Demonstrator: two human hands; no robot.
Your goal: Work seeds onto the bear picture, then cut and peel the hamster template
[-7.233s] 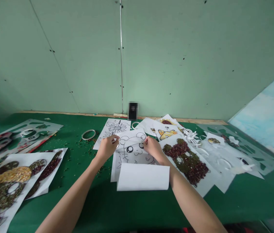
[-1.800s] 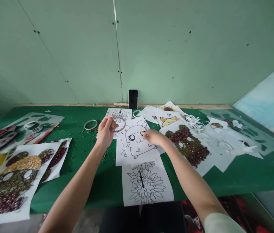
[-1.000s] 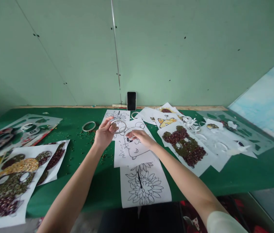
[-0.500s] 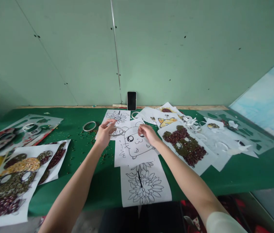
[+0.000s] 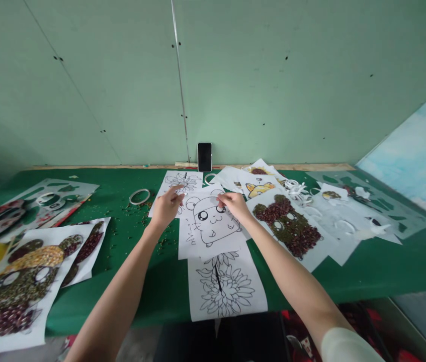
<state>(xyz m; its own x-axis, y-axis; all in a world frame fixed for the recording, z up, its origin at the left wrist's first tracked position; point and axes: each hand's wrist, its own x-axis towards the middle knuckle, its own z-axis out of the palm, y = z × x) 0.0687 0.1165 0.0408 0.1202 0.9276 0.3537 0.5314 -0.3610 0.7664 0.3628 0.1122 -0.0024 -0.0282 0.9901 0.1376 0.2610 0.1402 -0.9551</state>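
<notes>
A white sheet with a line drawing of a hamster [image 5: 213, 223] lies on the green table [image 5: 130, 281] in front of me. My left hand [image 5: 166, 207] rests at the sheet's upper left corner, thumb and forefinger pinched together; what they hold is hidden. My right hand [image 5: 235, 203] is pinched at the sheet's top edge by the hamster's ear, and what it grips is too small to make out. A flower line drawing [image 5: 227, 287] lies just below, overhanging the table's near edge.
A tape ring [image 5: 140, 196] lies left of my hands, and another ring [image 5: 209, 178] sits near a phone [image 5: 204, 157] propped against the wall. Bean-covered pictures lie right [image 5: 290, 229] and left [image 5: 12, 289]. Stencil sheets [image 5: 52, 198], paper scraps [image 5: 297, 190] and loose beans [image 5: 137, 217] lie around.
The left hand held a tape ring in the air, then lowered it to the hamster sheet's corner, where it no longer shows. The right hand moved from the hamster's face to the top edge.
</notes>
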